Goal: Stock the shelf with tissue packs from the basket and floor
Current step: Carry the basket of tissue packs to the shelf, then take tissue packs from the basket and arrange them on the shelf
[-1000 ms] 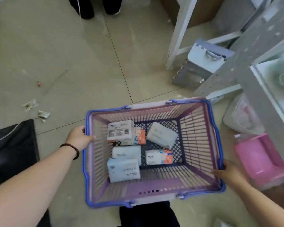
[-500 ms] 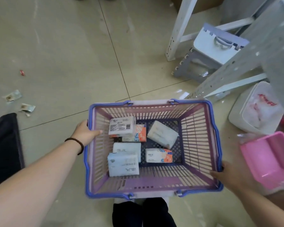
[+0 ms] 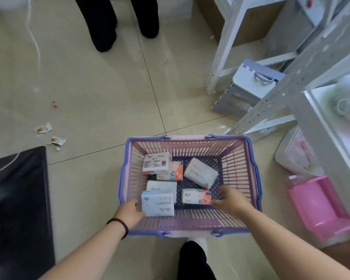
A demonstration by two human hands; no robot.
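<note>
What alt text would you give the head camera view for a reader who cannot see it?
Both bare hands reach into a purple and pink slatted plastic basket on a tiled floor: the left hand touches a pale blue tissue pack, the right hand an orange and white tissue pack. Four more packs lie inside; a white metal shelf frame stands beyond.

Basket (image 3: pixel 190 225) pink-lilac slatted walls, blue rim, dark blue mesh floor. Tissue packs: pale blue-white (image 3: pixel 157 203), white with orange end (image 3: pixel 196 196), plain white (image 3: pixel 200 173). Pink bin (image 3: pixel 319 207). Floor (image 3: pixel 89 87) beige tile, dark grout lines. Wrist beads (image 3: pixel 119 225) dark brown.
</note>
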